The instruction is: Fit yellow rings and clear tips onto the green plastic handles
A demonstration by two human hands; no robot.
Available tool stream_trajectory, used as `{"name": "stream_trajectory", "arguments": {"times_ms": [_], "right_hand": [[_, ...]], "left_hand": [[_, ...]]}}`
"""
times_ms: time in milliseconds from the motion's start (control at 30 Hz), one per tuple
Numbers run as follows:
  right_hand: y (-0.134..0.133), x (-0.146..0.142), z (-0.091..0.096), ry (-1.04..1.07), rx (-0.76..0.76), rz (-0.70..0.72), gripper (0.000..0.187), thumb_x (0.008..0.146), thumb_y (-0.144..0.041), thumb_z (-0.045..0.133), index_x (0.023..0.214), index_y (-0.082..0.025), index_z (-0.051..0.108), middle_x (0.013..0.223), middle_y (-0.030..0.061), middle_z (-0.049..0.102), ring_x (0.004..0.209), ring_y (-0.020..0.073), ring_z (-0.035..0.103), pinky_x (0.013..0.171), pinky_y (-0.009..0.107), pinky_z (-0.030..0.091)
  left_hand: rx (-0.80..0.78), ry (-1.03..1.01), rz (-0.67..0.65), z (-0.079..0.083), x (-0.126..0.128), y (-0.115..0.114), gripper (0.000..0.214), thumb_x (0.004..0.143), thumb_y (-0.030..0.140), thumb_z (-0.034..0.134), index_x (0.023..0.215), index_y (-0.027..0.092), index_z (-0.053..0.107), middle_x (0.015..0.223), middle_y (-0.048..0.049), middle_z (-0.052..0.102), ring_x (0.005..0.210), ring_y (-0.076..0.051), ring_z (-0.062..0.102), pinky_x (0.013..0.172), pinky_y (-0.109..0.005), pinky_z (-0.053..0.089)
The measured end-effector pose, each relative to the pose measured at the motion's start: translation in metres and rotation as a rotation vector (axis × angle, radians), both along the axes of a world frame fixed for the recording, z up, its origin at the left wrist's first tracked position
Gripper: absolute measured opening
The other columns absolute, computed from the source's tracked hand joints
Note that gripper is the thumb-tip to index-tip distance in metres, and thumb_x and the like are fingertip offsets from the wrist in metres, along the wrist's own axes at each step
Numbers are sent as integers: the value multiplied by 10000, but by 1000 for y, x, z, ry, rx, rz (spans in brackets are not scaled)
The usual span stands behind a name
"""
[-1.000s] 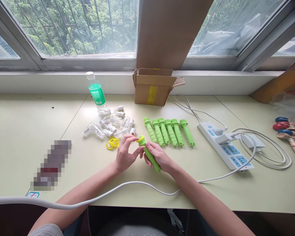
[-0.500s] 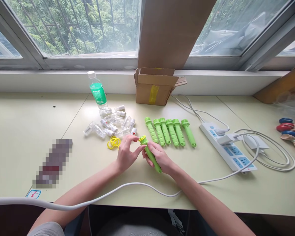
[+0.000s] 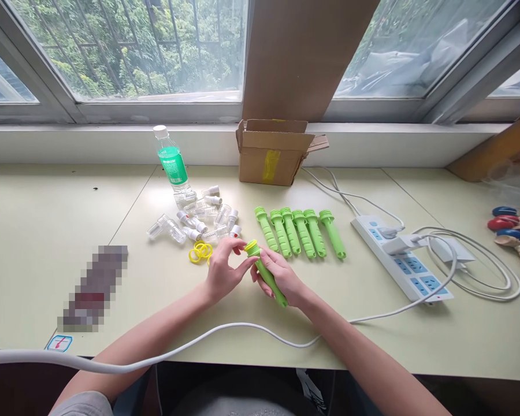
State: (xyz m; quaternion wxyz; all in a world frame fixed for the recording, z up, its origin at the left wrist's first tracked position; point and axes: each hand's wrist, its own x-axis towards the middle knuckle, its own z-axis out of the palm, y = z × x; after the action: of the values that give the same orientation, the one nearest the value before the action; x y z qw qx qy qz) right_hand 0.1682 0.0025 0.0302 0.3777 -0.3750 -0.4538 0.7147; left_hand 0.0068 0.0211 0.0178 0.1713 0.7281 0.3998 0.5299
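Note:
My right hand (image 3: pixel 279 273) is wrapped round a green ribbed plastic tube (image 3: pixel 271 283), which tilts up to the left. A yellow ring (image 3: pixel 251 245) sits on the tube's top end. My left hand (image 3: pixel 222 270) pinches that ring and the tube's top with its fingertips. Just left of my hands lie loose yellow rings (image 3: pixel 200 252) on the table. Behind them is a heap of clear plastic connectors with white caps (image 3: pixel 195 219). Several more green tubes (image 3: pixel 301 231) lie side by side right of my hands.
A water bottle with a green label (image 3: pixel 171 159) and an open cardboard box (image 3: pixel 272 151) stand near the window sill. A white power strip (image 3: pixel 401 259) with cables lies at right. A white cable (image 3: pixel 225 332) crosses the table's front edge. Coloured wooden toys (image 3: pixel 513 231) lie far right.
My hands and the tube stay in the same spot. The left fingers have shifted slightly on the yellow ring at the tube's top.

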Motion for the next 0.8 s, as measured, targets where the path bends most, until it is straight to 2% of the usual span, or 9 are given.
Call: {"name": "stream_trajectory", "arguments": {"times_ms": [100, 233, 467, 567, 667, 733, 800], "right_hand": [[0, 4, 3, 39, -27, -12, 377, 852, -436, 548, 1143, -219, 447, 710, -27, 595, 306, 54, 431, 262, 169, 297], [2, 10, 6, 108, -73, 19, 359, 817, -354, 611, 1101, -200, 453, 623, -57, 537, 316, 54, 418, 261, 158, 305], [3, 10, 2, 156, -39, 40, 310, 831, -346, 608, 1074, -199, 485, 633, -57, 528, 321, 52, 419, 255, 166, 320], [4, 10, 2, 81, 8, 20, 348, 823, -368, 620, 1105, -195, 514, 734, -14, 569, 408, 82, 519, 300, 188, 387], [4, 9, 4, -88, 62, -6, 440, 847, -419, 583, 1223, -204, 503, 796, 21, 598, 515, 115, 583, 386, 221, 462], [2, 7, 4, -184, 98, -17, 479, 882, -447, 521, 1299, -217, 466, 741, 5, 583, 480, 98, 548, 387, 214, 442], [0, 4, 4, -228, 137, -41, 500, 889, -445, 512, 1335, -230, 443, 647, -39, 516, 402, 65, 455, 354, 193, 378]], "left_hand": [[-5, -5, -79, 2, -3, 2, 343, 728, 307, 731, 979, 195, 525, 854, -30, 585, 697, -124, 536, 664, -285, 492], [-21, 6, -170, 3, -6, 4, 383, 717, 293, 739, 1011, 202, 510, 901, -37, 577, 716, -127, 529, 689, -302, 494], [-33, -32, -141, 0, -5, 6, 269, 772, 239, 684, 995, 204, 539, 832, -16, 598, 661, -110, 533, 635, -270, 487], [-4, -37, -124, 1, -5, 6, 216, 775, 227, 680, 946, 198, 551, 794, -5, 595, 631, -101, 525, 616, -256, 481], [43, -27, -74, 2, -8, 7, 247, 766, 219, 691, 966, 193, 549, 799, -6, 592, 629, -96, 523, 629, -254, 487], [84, 4, -34, 3, -11, 8, 286, 758, 215, 702, 997, 192, 546, 805, -8, 597, 641, -99, 526, 643, -257, 489], [125, 29, 1, 3, -12, 9, 302, 754, 207, 707, 1006, 192, 541, 823, -12, 609, 648, -99, 529, 653, -256, 490]]}}
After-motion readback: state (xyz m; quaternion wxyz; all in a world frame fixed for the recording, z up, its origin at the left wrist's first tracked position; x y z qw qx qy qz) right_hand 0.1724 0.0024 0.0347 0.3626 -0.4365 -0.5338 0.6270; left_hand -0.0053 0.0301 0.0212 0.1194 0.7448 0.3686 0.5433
